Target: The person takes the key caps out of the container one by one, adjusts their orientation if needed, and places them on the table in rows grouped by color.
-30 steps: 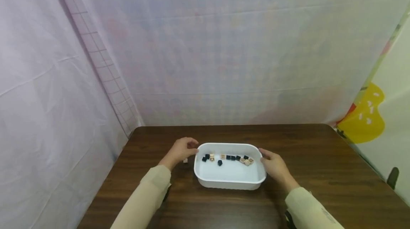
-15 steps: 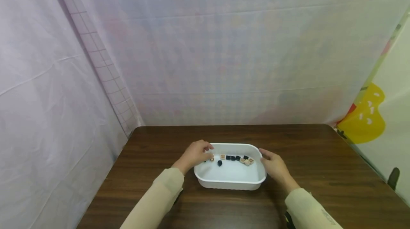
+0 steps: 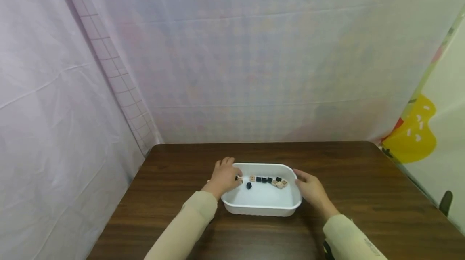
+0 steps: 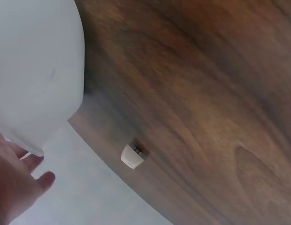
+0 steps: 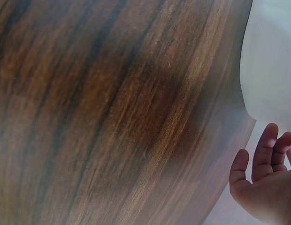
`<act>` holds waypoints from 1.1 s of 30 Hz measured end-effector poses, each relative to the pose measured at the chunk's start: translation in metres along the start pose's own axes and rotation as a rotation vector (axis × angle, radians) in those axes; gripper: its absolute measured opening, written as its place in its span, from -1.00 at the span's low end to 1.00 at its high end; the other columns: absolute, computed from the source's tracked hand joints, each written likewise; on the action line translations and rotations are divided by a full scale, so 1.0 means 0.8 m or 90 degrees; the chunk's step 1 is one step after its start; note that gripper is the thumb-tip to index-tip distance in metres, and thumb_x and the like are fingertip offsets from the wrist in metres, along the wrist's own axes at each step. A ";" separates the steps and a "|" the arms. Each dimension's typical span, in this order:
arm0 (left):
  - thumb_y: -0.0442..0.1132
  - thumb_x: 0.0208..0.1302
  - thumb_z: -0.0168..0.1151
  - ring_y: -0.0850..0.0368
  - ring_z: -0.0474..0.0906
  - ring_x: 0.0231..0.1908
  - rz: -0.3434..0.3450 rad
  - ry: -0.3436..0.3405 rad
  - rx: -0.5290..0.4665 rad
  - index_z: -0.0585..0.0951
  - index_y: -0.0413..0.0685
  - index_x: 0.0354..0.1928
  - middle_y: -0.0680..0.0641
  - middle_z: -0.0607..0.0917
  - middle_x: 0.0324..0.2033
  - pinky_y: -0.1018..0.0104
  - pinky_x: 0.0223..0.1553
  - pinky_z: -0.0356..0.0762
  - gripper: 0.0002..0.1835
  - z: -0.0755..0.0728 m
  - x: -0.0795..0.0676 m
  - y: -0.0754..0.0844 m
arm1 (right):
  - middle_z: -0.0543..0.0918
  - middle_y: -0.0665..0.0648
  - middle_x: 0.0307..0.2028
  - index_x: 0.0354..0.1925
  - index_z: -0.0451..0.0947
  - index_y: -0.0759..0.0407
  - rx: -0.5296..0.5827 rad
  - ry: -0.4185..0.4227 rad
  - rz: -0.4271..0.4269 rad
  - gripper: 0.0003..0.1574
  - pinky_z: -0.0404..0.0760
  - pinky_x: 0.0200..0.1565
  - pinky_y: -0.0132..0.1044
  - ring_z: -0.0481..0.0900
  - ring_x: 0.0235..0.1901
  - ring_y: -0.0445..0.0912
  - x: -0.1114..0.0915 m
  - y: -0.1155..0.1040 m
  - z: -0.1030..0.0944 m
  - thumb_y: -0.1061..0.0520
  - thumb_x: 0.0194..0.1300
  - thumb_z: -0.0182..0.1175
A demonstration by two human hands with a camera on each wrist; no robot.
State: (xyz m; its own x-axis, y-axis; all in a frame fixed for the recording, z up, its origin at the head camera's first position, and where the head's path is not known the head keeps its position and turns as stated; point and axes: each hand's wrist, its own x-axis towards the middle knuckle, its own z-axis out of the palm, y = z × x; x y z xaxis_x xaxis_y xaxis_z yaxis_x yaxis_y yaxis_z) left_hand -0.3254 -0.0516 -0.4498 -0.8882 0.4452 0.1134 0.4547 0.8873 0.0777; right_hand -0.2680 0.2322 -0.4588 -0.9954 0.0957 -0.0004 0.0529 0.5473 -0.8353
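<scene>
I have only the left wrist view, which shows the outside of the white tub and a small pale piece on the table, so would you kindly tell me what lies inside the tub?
Observer: The head view shows small black pieces and cream pieces inside the white tub.
Operator: Thank you; where is the right hand?
Observer: In the head view it is at the tub's right end, with fingertips at the rim.
Operator: Does the left hand block anything from above?
Observer: Yes, in the head view it partly hides the pieces at the tub's left end.
</scene>
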 end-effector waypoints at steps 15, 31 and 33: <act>-0.02 0.24 0.36 -0.19 0.08 0.44 0.040 -0.021 0.070 0.78 0.25 -0.21 -0.20 0.33 0.39 -0.12 0.39 0.04 -0.88 0.007 -0.002 0.001 | 0.42 0.52 0.23 0.35 0.32 0.41 -0.001 -0.004 0.001 -0.41 0.55 0.03 0.03 0.55 0.04 0.21 0.001 0.002 0.003 0.22 0.42 -0.03; -0.01 0.23 0.38 -0.19 0.08 0.44 0.065 -0.002 0.104 0.79 0.23 -0.24 -0.19 0.36 0.35 -0.10 0.36 0.15 -0.88 0.014 0.002 0.004 | 0.41 0.52 0.24 0.36 0.31 0.38 -0.005 -0.004 0.014 -0.41 0.54 0.03 0.03 0.55 0.04 0.21 0.001 0.006 -0.002 0.20 0.43 -0.01; -0.03 0.22 0.39 -0.19 0.12 0.42 0.070 0.019 0.091 0.78 0.21 -0.28 -0.19 0.38 0.33 -0.08 0.34 0.18 -0.91 0.013 0.003 0.004 | 0.42 0.52 0.24 0.36 0.32 0.38 -0.006 -0.003 0.012 -0.41 0.54 0.02 0.02 0.55 0.03 0.20 0.001 0.006 -0.002 0.20 0.43 -0.01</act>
State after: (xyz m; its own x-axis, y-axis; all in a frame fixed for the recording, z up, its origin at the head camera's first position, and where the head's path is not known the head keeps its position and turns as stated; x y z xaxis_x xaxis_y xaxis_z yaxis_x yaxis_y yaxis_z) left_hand -0.3264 -0.0463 -0.4598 -0.8305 0.5383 0.1435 0.5326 0.8427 -0.0787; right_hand -0.2687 0.2364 -0.4621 -0.9946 0.1023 -0.0193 0.0731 0.5538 -0.8295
